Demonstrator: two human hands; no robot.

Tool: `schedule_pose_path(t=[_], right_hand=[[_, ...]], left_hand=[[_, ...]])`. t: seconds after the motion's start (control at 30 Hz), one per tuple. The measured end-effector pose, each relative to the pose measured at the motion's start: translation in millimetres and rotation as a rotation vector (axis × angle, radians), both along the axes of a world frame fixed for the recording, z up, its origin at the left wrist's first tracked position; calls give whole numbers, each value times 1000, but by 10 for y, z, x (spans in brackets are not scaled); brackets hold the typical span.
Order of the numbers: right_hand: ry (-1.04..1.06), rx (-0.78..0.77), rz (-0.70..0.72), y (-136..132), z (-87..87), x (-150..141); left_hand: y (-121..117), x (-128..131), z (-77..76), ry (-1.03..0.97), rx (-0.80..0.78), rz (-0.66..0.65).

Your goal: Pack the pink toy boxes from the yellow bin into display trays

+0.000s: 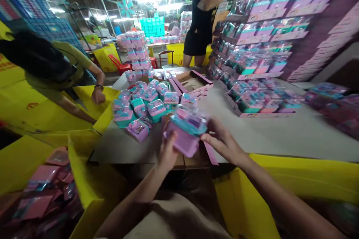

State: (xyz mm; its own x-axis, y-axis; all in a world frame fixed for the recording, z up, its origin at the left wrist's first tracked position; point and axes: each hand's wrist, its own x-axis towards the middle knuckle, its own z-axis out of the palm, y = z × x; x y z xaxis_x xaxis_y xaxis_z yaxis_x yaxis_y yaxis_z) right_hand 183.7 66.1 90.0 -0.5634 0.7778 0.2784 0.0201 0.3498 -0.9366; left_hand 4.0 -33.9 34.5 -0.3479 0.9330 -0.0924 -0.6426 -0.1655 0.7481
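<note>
Purple-teal box (186, 132) in hands (167, 154) near table edge (120, 161), room rightward

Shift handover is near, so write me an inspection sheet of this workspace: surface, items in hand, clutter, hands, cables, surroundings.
Surface: pale table, partly covered with goods.
Items in hand: one purple case with a clear top, tilted, blurred.
Clutter: loose cases heaped left of centre; open tray behind; loaded trays stacked at right.
Hands: left hand grips the case; right hand at its right side, grip unclear.
Cables: nothing seen on the table.
Surroundings: two co-workers, yellow bins, red chair.
</note>
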Motion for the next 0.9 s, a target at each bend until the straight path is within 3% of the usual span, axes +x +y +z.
schedule_pose_path(t=[0.07, 0.13, 0.2, 0.27, 0.33, 0.5, 0.57, 0.73, 0.9], right_hand=[[62, -27, 65, 113, 42, -134], [124, -123, 164, 267, 17, -181], [155, -260, 320, 378, -48, -182], [156, -378, 417, 396, -122, -166], [139, -401, 367, 331, -184, -138], [72, -309, -12, 115, -276, -44], [56, -284, -75, 85, -297, -17], [73, -333, -39, 92, -385, 17], [109, -556, 30, 106, -585, 24]], left_hand=[[-2, -191, 11, -130, -40, -131], [5, -274, 10, -185, -36, -349], [24, -225, -6, -209, -63, -551], [38, -118, -21, -189, -131, -651], [30, -39, -18, -128, -181, -627], [-69, -21, 11, 170, -116, -399], [-98, 0, -13, 316, -123, -319], [-113, 53, -113, 352, -177, -320], [-160, -7, -182, 327, -175, -336]])
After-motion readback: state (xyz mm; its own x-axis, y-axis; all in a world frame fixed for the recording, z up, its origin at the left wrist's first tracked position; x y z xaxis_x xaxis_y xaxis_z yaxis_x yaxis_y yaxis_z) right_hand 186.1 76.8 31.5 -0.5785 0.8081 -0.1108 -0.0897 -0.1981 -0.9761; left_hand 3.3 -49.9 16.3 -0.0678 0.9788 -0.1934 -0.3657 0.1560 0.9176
